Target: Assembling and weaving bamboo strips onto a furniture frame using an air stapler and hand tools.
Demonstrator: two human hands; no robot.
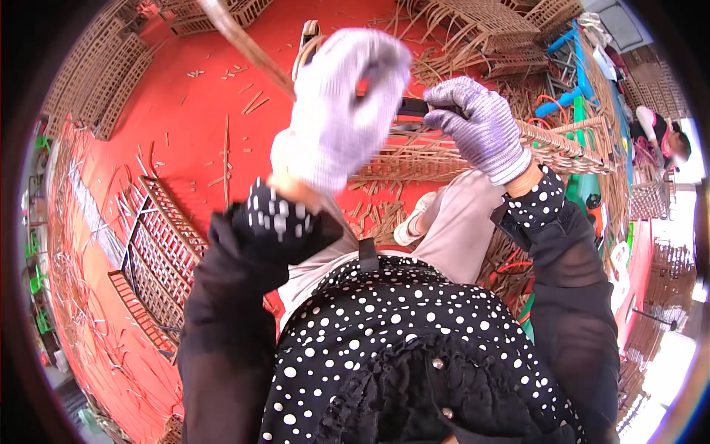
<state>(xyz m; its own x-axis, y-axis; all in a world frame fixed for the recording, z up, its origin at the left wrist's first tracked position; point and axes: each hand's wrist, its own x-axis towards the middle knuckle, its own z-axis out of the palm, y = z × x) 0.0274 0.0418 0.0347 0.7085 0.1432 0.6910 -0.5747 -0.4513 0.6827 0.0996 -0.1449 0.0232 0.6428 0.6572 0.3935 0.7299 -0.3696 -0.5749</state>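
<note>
My left hand (344, 111), in a pale knitted glove, is raised and blurred by motion. Its fingers curl round, and a long flat brown wicker strip (255, 50) runs from it toward the upper left. My right hand (479, 127), gloved in grey-white, has thumb and fingers closed at the end of a short dark bar (413, 108). Below both hands lies the edge of a woven wicker piece (421, 164), across my knees. The gloves hide where the dark bar joins it.
Wicker panels (159, 259) lie on the red floor (200, 96) at left, among scattered cane offcuts. More wicker frames (473, 29) are stacked at the far side. Blue tubing (566, 74) stands at right, where another person (654, 137) works.
</note>
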